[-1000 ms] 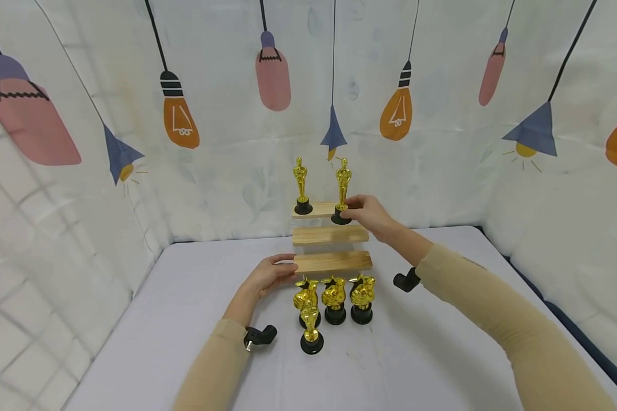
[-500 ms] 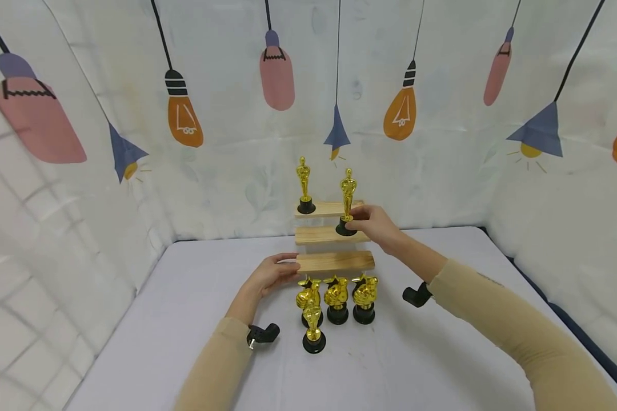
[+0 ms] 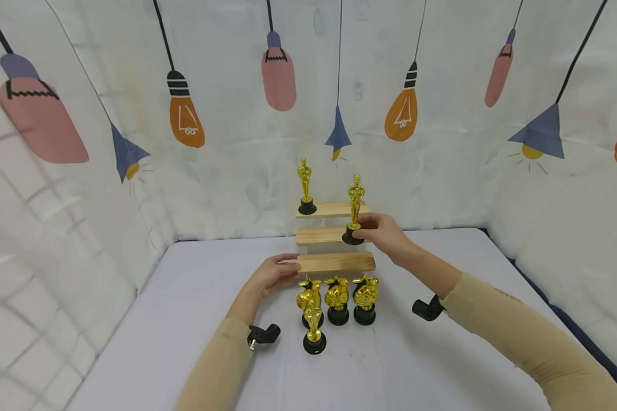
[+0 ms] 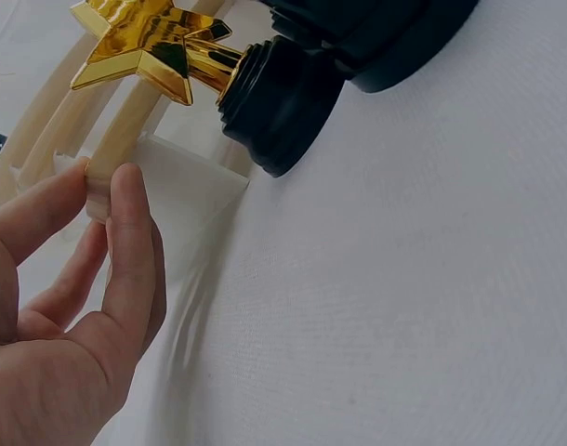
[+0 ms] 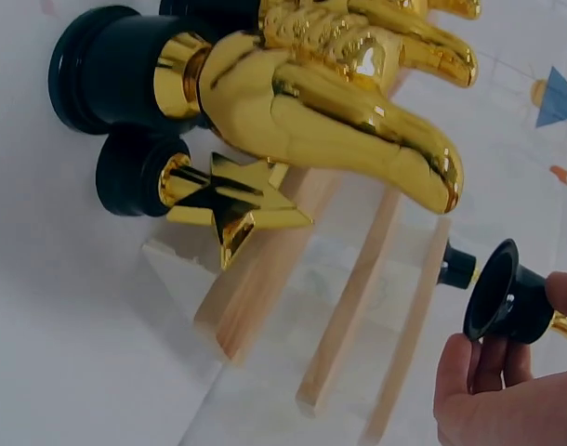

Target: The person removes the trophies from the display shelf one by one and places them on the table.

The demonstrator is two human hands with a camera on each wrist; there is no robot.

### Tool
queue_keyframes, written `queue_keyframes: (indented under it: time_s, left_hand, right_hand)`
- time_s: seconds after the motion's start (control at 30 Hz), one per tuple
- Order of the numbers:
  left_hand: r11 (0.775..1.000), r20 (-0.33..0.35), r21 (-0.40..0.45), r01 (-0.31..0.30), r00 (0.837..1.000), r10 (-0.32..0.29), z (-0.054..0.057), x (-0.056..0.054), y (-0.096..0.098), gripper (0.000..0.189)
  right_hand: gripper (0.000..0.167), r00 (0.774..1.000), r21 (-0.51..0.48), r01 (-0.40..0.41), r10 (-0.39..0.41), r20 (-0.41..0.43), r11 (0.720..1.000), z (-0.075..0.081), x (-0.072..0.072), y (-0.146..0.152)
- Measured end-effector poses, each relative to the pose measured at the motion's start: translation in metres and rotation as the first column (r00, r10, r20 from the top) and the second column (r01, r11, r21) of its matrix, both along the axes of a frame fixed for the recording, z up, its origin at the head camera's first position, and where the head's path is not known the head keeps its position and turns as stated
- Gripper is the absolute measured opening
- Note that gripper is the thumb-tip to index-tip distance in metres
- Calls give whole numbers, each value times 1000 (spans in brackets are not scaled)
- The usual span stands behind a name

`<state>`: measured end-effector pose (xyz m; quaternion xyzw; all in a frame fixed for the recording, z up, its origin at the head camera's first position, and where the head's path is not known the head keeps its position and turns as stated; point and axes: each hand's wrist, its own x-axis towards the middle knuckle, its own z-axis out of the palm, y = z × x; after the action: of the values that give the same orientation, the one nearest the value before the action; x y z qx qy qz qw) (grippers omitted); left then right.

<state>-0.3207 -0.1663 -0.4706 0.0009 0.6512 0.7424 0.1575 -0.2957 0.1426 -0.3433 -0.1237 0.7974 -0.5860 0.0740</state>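
My right hand (image 3: 388, 234) pinches a gold figure trophy (image 3: 356, 197) by its black base (image 5: 518, 297). It stays upright, overlapping the right end of the middle plank (image 3: 319, 235) in the head view; the right wrist view shows the hollow underside of its base apart from the planks. My left hand (image 3: 272, 277) pinches the left end of the bottom plank (image 3: 336, 262) of a three-step wooden rack. A similar figure trophy (image 3: 305, 177) stands on the left of the top plank (image 3: 329, 209).
Gold thumbs-up trophies (image 3: 336, 294) stand in a row before the rack, with star trophies (image 5: 237, 200) close behind. Another gold trophy (image 3: 313, 328) stands nearest me on the white-covered table (image 3: 416, 354). A lamp-patterned cloth (image 3: 226, 171) hangs behind.
My right hand has brought the figure trophy down from the top plank's right end, toward me and slightly right. My left hand keeps its hold on the bottom plank.
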Motion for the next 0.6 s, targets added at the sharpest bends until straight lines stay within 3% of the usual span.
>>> queue_keyframes:
  time_s: [0.27,0.6]
  left_hand:
    - [1000,-2,4,5,1000,-5,2,1,1,55]
    - [1000,0,8,0,1000,0,0,1,2,54]
  right_hand:
    - [48,1000,10,-8,8,8,1000,-2,17,3]
    - [45,998,54,-23,26,-51,998,-2,39,2]
